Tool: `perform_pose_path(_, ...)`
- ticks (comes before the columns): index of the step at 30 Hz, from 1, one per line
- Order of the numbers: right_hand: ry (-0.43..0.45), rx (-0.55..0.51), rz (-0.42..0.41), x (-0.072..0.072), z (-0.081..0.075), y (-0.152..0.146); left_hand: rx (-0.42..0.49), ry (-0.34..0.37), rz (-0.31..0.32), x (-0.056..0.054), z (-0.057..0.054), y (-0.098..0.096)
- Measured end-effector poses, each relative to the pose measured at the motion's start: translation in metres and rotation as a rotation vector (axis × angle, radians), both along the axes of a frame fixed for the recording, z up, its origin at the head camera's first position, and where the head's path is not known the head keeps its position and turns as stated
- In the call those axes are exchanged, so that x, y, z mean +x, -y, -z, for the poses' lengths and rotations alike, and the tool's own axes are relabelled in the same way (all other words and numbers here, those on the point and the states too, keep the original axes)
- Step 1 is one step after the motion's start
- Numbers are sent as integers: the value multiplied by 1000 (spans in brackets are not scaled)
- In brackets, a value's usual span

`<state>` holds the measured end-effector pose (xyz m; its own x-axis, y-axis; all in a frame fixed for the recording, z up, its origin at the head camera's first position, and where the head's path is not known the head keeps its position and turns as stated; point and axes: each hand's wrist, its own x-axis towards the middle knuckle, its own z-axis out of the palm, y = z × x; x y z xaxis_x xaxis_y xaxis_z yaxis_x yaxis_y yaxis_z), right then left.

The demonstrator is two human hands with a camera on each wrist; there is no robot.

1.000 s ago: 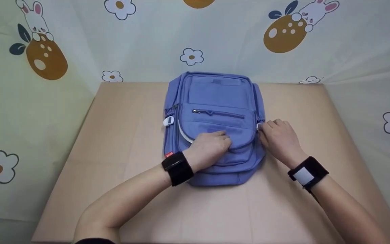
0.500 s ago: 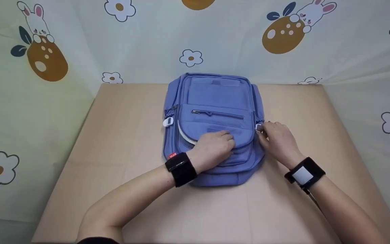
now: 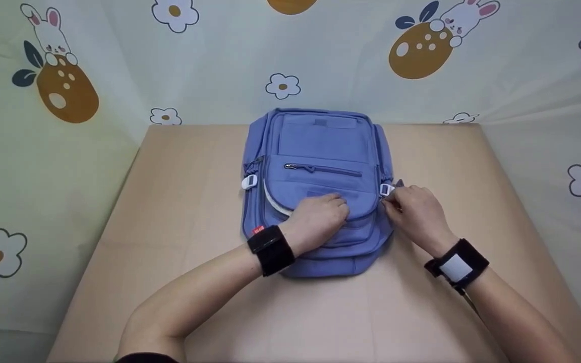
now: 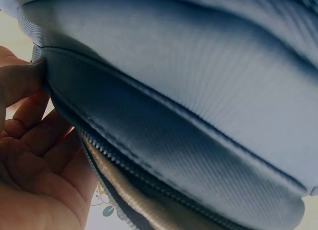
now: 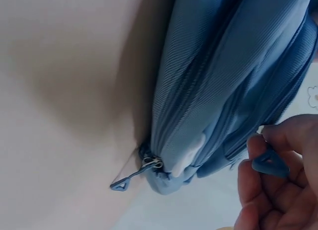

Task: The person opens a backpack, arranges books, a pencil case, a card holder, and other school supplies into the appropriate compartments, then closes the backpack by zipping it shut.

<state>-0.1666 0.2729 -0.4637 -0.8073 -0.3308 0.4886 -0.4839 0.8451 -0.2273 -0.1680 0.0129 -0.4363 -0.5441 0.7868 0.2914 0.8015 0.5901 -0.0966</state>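
Observation:
A blue backpack lies front side up on the table. My left hand grips the lower edge of its front pocket, with the thumb on the fabric and the fingers behind it in the left wrist view. That pocket's zipper is parted there, and a light lining shows. At the bag's right side my right hand pinches the zipper slider; its blue triangular zipper pull lies against the fingers in the right wrist view. A white buckle sits just beside these fingertips.
Another zipper pull hangs loose at the bag's side. A second white buckle and a red tag are on its left side. The brown table is bordered by a patterned cloth at the back and both sides.
My right hand has shifted slightly down, uncovering more of the white buckle, and a dark pull tip now shows above its fingers. The left hand keeps its grip after a slight shift to the right.

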Motion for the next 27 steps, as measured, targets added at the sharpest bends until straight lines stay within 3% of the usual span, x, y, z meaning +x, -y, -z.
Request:
perform_pose_path(10, 39, 44, -27, 32, -10, 20, 28, -24, 18, 0, 1, 0)
perform_pose_path(17, 60, 31, -22, 37, -8, 25, 41, -43, 38, 0, 3, 4)
perform_pose_path(22, 77, 19, -10, 37, -6, 24, 72, -57, 68, 5, 1, 19)
perform_pose_path(27, 88, 23, -1, 37, -5, 23, 89, -76, 70, 7, 0, 49)
